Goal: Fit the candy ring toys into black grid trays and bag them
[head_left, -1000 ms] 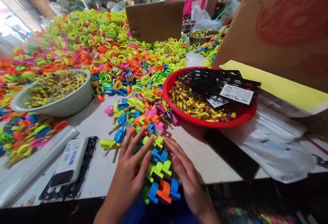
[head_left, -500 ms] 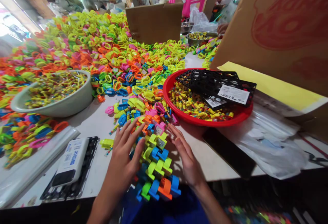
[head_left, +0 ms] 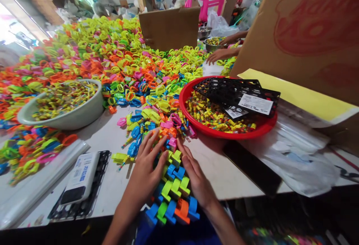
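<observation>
Toys point(head_left: 176, 187) in staggered rows stand at the near edge of my bench point(head_left: 215, 164). A loose heap point(head_left: 112, 56) covers its far left; a red tub point(head_left: 224, 136) sits right of the rows. My left hand point(head_left: 147, 166) spreads against their left side; my right hand point(head_left: 198, 177), fingers straight and together, flanks the other.

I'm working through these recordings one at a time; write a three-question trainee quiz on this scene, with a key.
1. What lies over the contents of the red basin?
a) a cardboard box
b) black perforated panels
c) a pink chair

2. True or false: the left hand and right hand are on opposite sides of the clustered plastic pieces.

3. Fill in the colour: the white device rests on a flat ____ panel.

Key: 1 b; 2 true; 3 black.
</observation>
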### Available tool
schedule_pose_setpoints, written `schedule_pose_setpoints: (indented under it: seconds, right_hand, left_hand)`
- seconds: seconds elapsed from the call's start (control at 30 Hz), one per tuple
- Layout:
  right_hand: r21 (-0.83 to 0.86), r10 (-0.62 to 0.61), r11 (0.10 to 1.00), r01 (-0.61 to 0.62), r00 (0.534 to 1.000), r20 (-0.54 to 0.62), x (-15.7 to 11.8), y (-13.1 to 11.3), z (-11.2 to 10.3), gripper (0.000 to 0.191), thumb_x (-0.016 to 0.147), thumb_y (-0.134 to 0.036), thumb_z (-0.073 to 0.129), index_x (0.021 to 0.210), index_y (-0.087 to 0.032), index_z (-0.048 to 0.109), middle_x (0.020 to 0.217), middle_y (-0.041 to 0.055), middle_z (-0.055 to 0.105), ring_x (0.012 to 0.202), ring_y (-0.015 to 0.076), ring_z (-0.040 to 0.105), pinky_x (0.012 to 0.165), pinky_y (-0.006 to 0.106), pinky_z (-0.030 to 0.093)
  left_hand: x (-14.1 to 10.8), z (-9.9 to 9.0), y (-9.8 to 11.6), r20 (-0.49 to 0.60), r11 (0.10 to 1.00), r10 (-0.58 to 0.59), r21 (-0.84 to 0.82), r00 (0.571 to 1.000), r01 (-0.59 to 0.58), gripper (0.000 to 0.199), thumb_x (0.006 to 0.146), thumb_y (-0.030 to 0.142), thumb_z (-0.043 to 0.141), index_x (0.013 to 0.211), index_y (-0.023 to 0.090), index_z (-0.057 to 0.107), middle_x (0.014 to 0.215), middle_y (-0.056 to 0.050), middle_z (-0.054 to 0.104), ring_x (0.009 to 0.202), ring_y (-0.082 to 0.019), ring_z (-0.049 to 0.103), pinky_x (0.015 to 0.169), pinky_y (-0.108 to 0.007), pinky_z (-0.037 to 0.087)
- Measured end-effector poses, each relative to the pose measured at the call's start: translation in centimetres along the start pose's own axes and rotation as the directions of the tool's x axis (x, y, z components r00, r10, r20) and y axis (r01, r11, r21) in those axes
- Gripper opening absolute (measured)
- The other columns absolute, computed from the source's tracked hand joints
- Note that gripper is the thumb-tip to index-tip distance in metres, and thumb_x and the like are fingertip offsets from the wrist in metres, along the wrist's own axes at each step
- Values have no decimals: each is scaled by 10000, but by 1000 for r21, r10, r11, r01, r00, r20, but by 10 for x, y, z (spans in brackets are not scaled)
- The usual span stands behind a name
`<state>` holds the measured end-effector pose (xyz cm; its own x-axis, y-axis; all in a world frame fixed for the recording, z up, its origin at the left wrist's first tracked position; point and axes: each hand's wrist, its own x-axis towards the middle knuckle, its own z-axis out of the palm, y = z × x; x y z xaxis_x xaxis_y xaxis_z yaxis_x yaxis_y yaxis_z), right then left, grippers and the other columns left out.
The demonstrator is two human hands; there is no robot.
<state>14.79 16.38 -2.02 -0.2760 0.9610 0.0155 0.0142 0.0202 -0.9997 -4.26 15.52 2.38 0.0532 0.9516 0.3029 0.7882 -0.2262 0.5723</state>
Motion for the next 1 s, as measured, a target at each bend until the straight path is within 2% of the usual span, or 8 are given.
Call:
schedule_pose_setpoints:
  seconds: [0.23, 0.43, 0.5, 0.57, 0.67, 0.77, 0.87, 1.0]
  right_hand:
    - [54, 8, 999, -6, 999, -38, 1, -3, -7, 673, 1086, -713, 532, 1655, -355, 517, 1781, -13, 405, 1698, 241, 273, 1415, 491, 175]
    - [154, 78, 985, -73, 997, -28, 4, 11, -8, 766, 984, -771, 672, 1622, -362, 561, 1762, 3, 432, 1677, 288, 330, 1398, 550, 207]
    - [191, 89, 978, -84, 996, -19, 4, 13, -8, 785, 971, -756, 704, 1635, -371, 539, 1766, -8, 424, 1681, 282, 320, 1400, 549, 197]
    - [268, 114, 958, -102, 993, -29, 2, 13, -9, 786, 972, -742, 715, 1644, -382, 523, 1766, -18, 427, 1682, 275, 318, 1402, 528, 198]
    - [365, 178, 920, -144, 982, -61, -4, 12, -16, 771, 970, -740, 715, 1635, -395, 534, 1749, -18, 463, 1684, 274, 312, 1408, 501, 174]
    - [412, 210, 897, -162, 975, -74, -13, 11, -25, 769, 947, -728, 747, 1618, -405, 556, 1712, -2, 522, 1671, 287, 340, 1408, 509, 162]
    - [443, 213, 883, -152, 973, -90, -21, 12, -30, 718, 966, -710, 725, 1603, -415, 574, 1689, 10, 554, 1650, 295, 384, 1400, 525, 192]
    - [419, 226, 893, -167, 969, -95, -27, 25, -26, 661, 1038, -720, 590, 1626, -419, 548, 1709, 17, 528, 1655, 299, 375, 1394, 551, 203]
  left_hand:
    - [-4, -1, 2, 17, 1000, 26, -18, 1000, -25, 458, 1141, 418, 513, 1595, 377, 548, 1792, -33, 383, 1709, -263, 245, 1374, -653, 255]
    - [-4, 2, 14, 20, 998, 45, -51, 999, -44, 430, 1133, 369, 521, 1556, 372, 597, 1786, -30, 392, 1703, -250, 258, 1382, -611, 255]
    - [-4, 3, 17, 1, 994, 13, -107, 1000, -13, 415, 1116, 388, 559, 1523, 370, 636, 1772, -25, 417, 1695, -261, 281, 1390, -597, 235]
    - [-6, 2, 18, -69, 968, -91, -242, 993, 72, 408, 1091, 440, 608, 1490, 379, 668, 1763, -16, 435, 1677, -278, 328, 1388, -556, 255]
    - [-16, 3, 13, -238, 848, -311, -507, 920, 156, 414, 1099, 503, 578, 1479, 376, 684, 1742, -4, 472, 1664, -278, 357, 1393, -463, 251]
    - [-30, 10, 2, -313, 688, -468, -716, 826, 118, 437, 1107, 510, 555, 1496, 352, 675, 1700, -1, 534, 1665, -254, 354, 1402, -418, 216]
    - [-45, 24, -5, -207, 473, -605, -870, 769, 138, 517, 1076, 561, 592, 1538, 333, 634, 1715, -12, 518, 1664, -251, 363, 1399, -426, 240]
    - [-56, 43, 6, 9, 156, -709, -973, 705, 170, 625, 1012, 580, 679, 1579, 331, 595, 1729, -18, 495, 1654, -259, 388, 1398, -423, 253]
